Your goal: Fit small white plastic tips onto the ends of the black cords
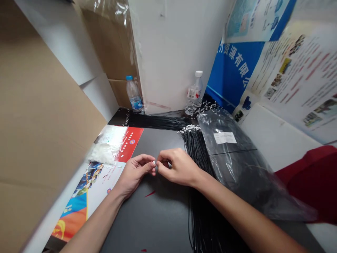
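My left hand [133, 175] pinches a tiny white plastic connector [154, 162] between thumb and forefinger, above the grey tabletop [155, 214]. Close against it, the fingertips of my right hand [179, 167] are pressed together; whether they grip the same connector or something thin, I cannot tell. Under and beyond my right wrist runs a thick bundle of black wires [196, 146] with white connectors on its far ends. Left of my hands, a heap of small white pieces [106, 146] lies on printed sheets.
More black wires [160, 122] lie along the back edge. Two plastic bottles, one blue-capped [134, 95] and one white-capped [195, 89], stand behind. A clear plastic bag [237, 168] covers the right side. Cardboard [47, 105] walls the left, and red scraps [150, 193] lie in front.
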`<state>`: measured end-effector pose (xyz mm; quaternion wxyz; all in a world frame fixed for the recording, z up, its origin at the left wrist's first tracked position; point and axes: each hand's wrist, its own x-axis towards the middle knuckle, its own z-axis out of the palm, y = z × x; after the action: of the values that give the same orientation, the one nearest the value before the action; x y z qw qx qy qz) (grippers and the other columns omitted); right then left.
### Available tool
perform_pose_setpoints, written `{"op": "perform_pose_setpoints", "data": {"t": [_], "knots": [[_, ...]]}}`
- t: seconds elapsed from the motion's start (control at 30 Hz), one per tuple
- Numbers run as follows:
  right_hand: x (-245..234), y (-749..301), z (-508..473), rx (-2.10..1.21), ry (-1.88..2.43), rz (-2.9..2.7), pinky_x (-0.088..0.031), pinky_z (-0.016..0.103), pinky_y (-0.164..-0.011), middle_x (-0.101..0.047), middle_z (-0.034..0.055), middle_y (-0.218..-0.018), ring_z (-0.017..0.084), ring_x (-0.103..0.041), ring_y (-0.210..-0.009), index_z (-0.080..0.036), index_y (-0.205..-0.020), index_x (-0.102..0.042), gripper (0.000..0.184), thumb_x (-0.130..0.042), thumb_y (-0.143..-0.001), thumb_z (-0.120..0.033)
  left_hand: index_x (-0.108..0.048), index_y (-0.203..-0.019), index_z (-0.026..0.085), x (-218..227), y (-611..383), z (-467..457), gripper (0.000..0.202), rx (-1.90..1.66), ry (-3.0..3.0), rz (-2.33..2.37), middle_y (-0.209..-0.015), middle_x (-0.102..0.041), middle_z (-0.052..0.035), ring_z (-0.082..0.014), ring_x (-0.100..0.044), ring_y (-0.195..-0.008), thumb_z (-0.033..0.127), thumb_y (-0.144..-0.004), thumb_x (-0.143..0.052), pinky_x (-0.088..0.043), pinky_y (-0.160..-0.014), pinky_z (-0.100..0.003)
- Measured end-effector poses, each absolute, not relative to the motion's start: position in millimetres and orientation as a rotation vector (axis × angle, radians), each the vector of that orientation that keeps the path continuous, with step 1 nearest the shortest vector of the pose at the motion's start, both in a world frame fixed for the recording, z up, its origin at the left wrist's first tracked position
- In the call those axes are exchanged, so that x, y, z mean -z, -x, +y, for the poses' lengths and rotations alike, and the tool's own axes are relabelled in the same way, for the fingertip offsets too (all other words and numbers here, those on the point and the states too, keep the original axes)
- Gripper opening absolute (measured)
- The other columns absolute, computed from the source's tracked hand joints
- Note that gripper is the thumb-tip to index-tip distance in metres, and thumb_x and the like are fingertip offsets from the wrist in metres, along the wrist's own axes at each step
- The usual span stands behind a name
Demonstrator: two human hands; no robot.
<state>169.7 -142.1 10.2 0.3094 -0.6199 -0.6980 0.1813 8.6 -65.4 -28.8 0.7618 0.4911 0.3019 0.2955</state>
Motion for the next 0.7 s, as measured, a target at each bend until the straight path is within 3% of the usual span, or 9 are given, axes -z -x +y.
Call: {"op": "perform_pose_setpoints", "data": {"t": [0.7], "knots": [[-11.1, -165.5, -142.3, -0.369, 1.651, -1.88, -0.028, 0.023, -0.057, -0.061, -0.0024, -0.064, 0.009, -0.049, -0.057, -0.018, -0.068, -0.061, 0.011, -0.062, -0.078, -0.022, -0.072, -0.075, 0.014, 25.5, -6.3, -64.3, 0.027, -0.601, -1.142, 0.604, -0.064, -0.068, -0.0018, -0.0117, -0.061, -0.061, 0.034, -0.065, -0.087, -0.049, -0.063, -0.024]]}}
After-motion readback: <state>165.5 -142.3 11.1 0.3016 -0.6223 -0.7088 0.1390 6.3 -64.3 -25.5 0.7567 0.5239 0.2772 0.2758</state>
